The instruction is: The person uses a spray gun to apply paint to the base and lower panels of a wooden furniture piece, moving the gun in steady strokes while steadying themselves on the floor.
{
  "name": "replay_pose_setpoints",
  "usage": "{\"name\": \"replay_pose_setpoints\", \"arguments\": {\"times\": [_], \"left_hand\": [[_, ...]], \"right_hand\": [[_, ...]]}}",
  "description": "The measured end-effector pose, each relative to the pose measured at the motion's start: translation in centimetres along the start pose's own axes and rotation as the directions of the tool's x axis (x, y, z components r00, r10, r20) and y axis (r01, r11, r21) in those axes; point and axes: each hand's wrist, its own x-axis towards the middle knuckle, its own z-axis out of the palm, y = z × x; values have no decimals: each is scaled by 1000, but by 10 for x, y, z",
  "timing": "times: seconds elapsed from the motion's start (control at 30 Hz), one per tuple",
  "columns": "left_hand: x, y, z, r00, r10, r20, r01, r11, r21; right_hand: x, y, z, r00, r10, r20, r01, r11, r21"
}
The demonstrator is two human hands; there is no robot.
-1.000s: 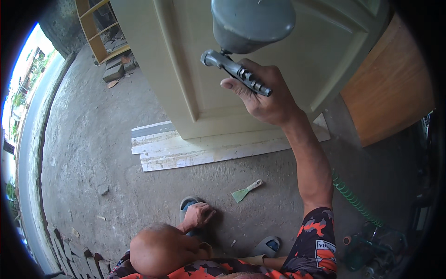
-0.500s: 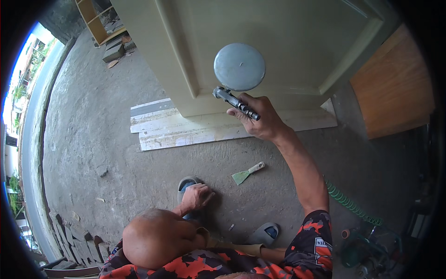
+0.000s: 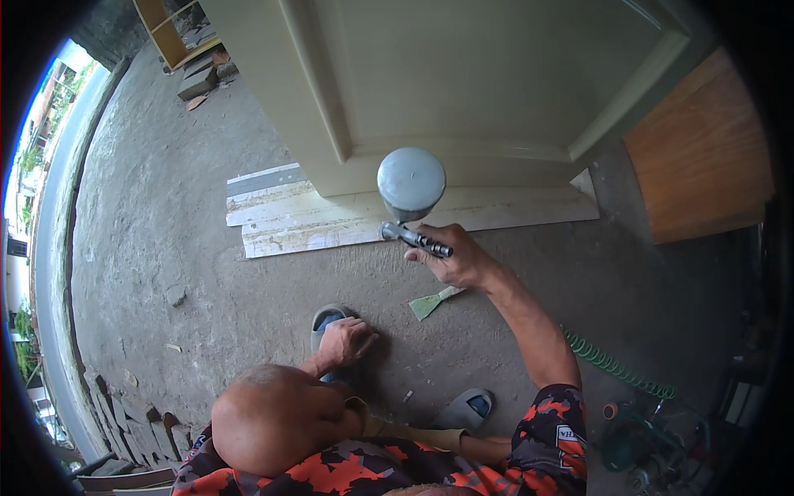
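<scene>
My right hand (image 3: 465, 258) is wrapped round a spray gun (image 3: 420, 240). The gun's round, pale grey cup (image 3: 411, 178) stands on top, in front of the lower part of a cream panelled door (image 3: 463, 91). My left hand (image 3: 347, 341) is low over a grey slipper (image 3: 318, 324), its fingers curled in and nothing visible in them. Beneath my right hand, a putty knife (image 3: 427, 307) with a green-smeared blade lies on the concrete; the hand covers part of its handle.
Pale boards (image 3: 306, 230) lie under the door's lower edge. A wooden panel (image 3: 699, 153) leans at the right. A green coiled hose (image 3: 616, 360) runs to a machine (image 3: 653, 450) at lower right. Broken blocks (image 3: 198, 81) and a wooden frame (image 3: 169, 37) sit far left.
My right hand has drawn the spray gun down and nearer to me, away from the door's recessed panel. It now covers part of the putty knife's handle. My left hand stays nearly still.
</scene>
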Motion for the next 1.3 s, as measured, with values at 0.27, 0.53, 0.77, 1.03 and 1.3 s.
{"name": "replay_pose_setpoints", "arguments": {"times": [0.27, 0.53, 0.77, 1.03, 1.3], "left_hand": [[-2, -4, 10, 999, 32, -42, -35, 997, -67], [0, 10, 10, 999, -4, -43, 3, 1000, -30], [0, 10, 7, 999, -45, 21, 44, 996, 73], [5, 15, 14, 997, -55, 46, 47, 985, 169], [2, 0, 18, 983, -123, 133, 89, 968, 234]], "right_hand": [[-46, 3, 47, 996, 57, -74, -50, 994, 98], [-61, -7, 64, 972, 144, -186, -107, 975, 197], [-85, -26, 60, 939, 111, -325, -53, 982, 181], [-137, -16, 68, 879, 170, -446, -155, 985, 69], [-167, 1, 70, 888, 230, -397, -219, 973, 73]]}}
